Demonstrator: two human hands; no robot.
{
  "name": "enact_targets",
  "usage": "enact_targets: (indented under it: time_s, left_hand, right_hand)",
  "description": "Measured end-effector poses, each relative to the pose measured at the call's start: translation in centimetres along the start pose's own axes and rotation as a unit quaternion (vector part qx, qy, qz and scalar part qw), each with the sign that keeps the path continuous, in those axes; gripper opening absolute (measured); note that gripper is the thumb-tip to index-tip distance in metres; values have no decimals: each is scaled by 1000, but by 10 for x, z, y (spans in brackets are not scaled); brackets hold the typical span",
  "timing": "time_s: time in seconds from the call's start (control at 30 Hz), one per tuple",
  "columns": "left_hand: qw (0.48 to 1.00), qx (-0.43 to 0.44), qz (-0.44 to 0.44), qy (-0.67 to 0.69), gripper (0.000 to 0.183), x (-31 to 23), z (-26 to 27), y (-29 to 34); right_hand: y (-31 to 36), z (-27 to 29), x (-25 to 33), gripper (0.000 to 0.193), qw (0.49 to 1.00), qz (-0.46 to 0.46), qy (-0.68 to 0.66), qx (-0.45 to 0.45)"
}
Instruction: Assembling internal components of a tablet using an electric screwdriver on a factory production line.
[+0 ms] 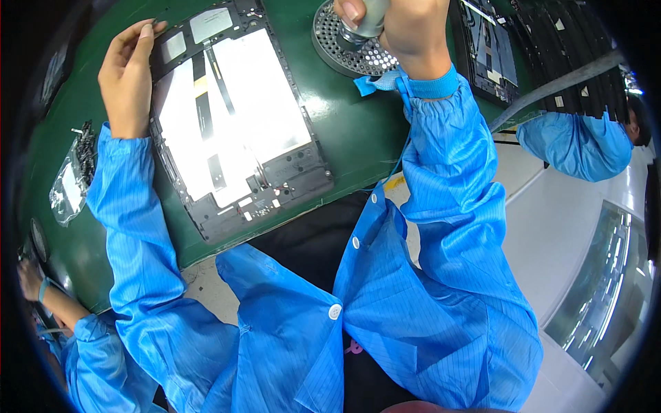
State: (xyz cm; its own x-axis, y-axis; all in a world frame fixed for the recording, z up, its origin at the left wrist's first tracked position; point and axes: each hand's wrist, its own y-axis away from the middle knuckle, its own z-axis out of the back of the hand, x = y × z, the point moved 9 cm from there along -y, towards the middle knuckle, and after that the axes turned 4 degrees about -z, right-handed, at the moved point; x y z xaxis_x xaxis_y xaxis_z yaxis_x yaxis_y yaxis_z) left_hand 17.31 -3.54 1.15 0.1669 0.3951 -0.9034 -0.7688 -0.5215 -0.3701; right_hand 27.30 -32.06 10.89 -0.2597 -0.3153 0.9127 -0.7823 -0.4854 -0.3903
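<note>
An opened tablet (pixel 289 162) lies on the green bench before me, its black frame around large, bright silver panels with dark flat cables across them. My left hand (pixel 127 79) is at its upper left corner, thumb and fingertips pinched together. A small dark bit shows at those fingertips; I cannot make out what it is. My right hand (pixel 416 34) grips a grey cylindrical tool (pixel 372 22) that looks like an electric screwdriver, cut off by the upper edge. The tool's dark nose points down over a round metal plate (pixel 327 45) full of small holes.
Another opened tablet (pixel 492 55) lies at the right, beside a row of black slats (pixel 561 58) and a grey bar (pixel 564 86). A clear bag (pixel 69 186) with dark parts lies at left. Co-workers' blue sleeves (pixel 578 144) show right and lower left. A blue wrist strap cord (pixel 399 162) hangs down.
</note>
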Motion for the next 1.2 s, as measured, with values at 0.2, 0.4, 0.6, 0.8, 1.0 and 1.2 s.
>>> enact_targets:
  time_s: [0.2, 0.4, 0.6, 0.8, 1.0, 1.2]
  left_hand:
    - [1000, 11, 15, 13, 26, -19, -6, 22]
    - [999, 14, 34, -13, 29, -23, -9, 29]
    - [999, 43, 25, -9, 29, -31, -21, 37]
    - [998, 41, 32, -19, 29, -30, -20, 37]
    - [999, 31, 22, -7, 28, -34, -17, 40]
    - [999, 44, 27, -3, 27, -42, -20, 44]
  right_hand:
    - [0, -2, 3, 14, 1000, 14, 7, 13]
    - [-2, -2, 0, 14, 1000, 15, 11, 18]
    - [1, -1, 5, 13, 1000, 14, 20, 15]
    - [2, 0, 5, 13, 999, 29, 38, 19]
    - [3, -1, 0, 12, 1000, 24, 16, 10]
    - [2, -2, 1, 11, 1000, 21, 12, 10]
